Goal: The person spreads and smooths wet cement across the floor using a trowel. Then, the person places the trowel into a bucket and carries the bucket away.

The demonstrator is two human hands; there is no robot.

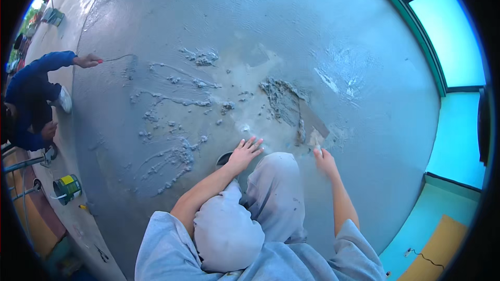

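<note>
My right hand (325,162) is closed round the handle of a trowel (314,124), whose flat blade lies at the edge of a heap of wet grey mortar (281,101). My left hand (245,154) rests palm down with its fingers spread, between my knees and the smeared floor (242,127). It seems to lean on the floor, though the contact is hard to see. Just left of that wrist shows part of a dark round rim (224,159), mostly hidden by my arm. Ridges and lumps of mortar (174,161) lie scattered to the left.
At the left a co-worker in a blue sleeve (52,61) holds a red-handled tool (117,58) against the wet floor. A green and yellow bucket (67,188) stands below, another bucket (53,16) farther off. Green-framed panes (416,31) border the right side.
</note>
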